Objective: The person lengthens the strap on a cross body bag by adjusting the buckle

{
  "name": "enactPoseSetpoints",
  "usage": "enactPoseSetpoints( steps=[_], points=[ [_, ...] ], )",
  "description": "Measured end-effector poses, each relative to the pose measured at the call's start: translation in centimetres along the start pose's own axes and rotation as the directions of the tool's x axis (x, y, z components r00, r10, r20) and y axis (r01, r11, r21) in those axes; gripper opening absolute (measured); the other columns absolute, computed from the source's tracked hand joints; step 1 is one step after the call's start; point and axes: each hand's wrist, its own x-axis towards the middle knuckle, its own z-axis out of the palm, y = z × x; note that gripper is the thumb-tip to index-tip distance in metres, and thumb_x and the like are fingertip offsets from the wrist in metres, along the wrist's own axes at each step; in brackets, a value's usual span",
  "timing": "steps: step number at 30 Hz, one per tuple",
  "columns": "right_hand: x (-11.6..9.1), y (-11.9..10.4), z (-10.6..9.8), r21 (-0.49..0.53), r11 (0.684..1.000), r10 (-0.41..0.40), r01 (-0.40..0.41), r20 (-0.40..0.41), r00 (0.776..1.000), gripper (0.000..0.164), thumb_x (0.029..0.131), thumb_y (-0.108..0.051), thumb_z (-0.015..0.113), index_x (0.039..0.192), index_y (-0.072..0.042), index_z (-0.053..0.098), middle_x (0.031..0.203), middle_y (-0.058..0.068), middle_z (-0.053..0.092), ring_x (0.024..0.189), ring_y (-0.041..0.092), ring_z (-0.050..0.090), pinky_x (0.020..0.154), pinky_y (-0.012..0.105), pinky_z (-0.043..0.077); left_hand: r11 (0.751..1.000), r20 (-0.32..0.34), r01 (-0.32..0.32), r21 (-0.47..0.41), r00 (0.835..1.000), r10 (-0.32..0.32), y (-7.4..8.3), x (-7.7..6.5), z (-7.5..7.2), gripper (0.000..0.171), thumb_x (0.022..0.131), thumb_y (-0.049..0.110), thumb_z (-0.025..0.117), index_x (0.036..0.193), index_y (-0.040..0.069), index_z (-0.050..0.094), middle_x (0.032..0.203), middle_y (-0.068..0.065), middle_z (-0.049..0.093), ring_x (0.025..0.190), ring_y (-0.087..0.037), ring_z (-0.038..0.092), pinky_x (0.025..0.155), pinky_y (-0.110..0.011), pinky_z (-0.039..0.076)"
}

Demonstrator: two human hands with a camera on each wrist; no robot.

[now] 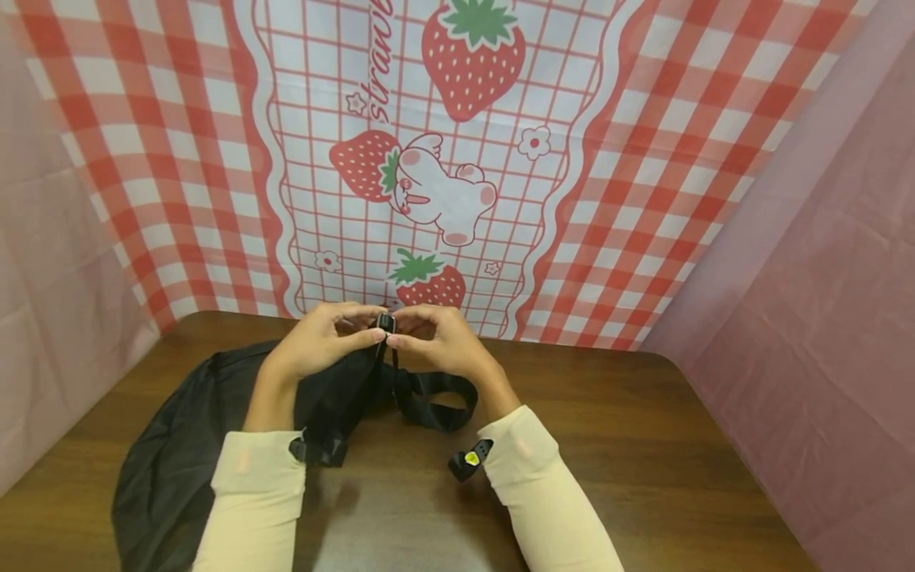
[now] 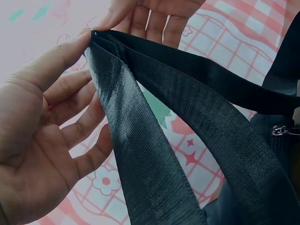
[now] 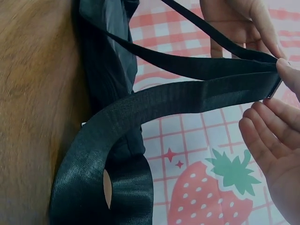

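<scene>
A black bag [image 1: 200, 445] lies on the table under and beside the left forearm, its webbing strap [image 1: 436, 409] looping to the right. Both hands meet above the table's far edge and raise part of this strap. Thumb and fingers of the left hand [image 1: 314, 342] pinch the folded strap from the left; those of the right hand [image 1: 446, 342] pinch it from the right. Between the fingertips sits a small slider buckle [image 3: 274, 89] with a thin metal edge. In the left wrist view, strap lengths [image 2: 145, 145] run down from the pinch, and the buckle is mostly hidden.
The brown wooden table [image 1: 608, 461] extends to the right. A strawberry-print checked cloth [image 1: 615, 262] hangs behind it, with pink cloth [image 1: 808, 318] at the sides. A zipper pull [image 2: 280, 131] shows on the bag. Wrist camera straps [image 1: 468, 461] sit at the cuffs.
</scene>
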Motion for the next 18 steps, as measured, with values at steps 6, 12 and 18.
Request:
enactPoseSetpoints(
  steps=[6, 12, 18],
  points=[
    [0.01, 0.07, 0.03, 0.055, 0.998, 0.037, -0.036, -0.012, 0.999, 0.033, 0.092, -0.017, 0.079, 0.121, -0.004, 0.070, 0.102, 0.004, 0.073, 0.093, 0.015, 0.070, 0.083, 0.032, 0.058, 0.999, 0.013, 0.026, -0.037, 1.000, -0.025, 0.01, -0.07, 0.06, 0.043, 0.097, 0.031, 0.073, 0.135, 0.012, 0.068, 0.110, -0.003, 0.073, 0.098, -0.020, 0.067, 0.090, -0.048, 0.054],
    [-0.12, 0.24, 0.03, 0.176, 0.984, 0.038, -0.035, -0.014, 0.999, 0.029, 0.092, -0.010, 0.077, 0.119, -0.001, 0.069, 0.102, 0.009, 0.072, 0.093, 0.021, 0.070, 0.086, 0.044, 0.058, 0.990, 0.040, 0.065, -0.123, 0.997, -0.060, -0.06, -0.17, 0.03, 0.043, 0.098, 0.030, 0.072, 0.137, 0.010, 0.067, 0.117, -0.009, 0.073, 0.103, -0.023, 0.069, 0.089, -0.045, 0.057],
    [-0.21, 0.56, -0.02, 0.227, 0.974, 0.000, 0.007, -0.029, 1.000, 0.030, 0.089, -0.004, 0.076, 0.117, 0.002, 0.068, 0.100, 0.012, 0.071, 0.091, 0.022, 0.069, 0.083, 0.041, 0.057, 0.975, 0.129, 0.200, -0.094, 0.974, -0.188, -0.83, -0.74, -0.79, 0.042, 0.104, 0.037, 0.061, 0.128, 0.004, 0.071, 0.116, -0.011, 0.073, 0.109, -0.032, 0.067, 0.093, -0.051, 0.054]
  ],
)
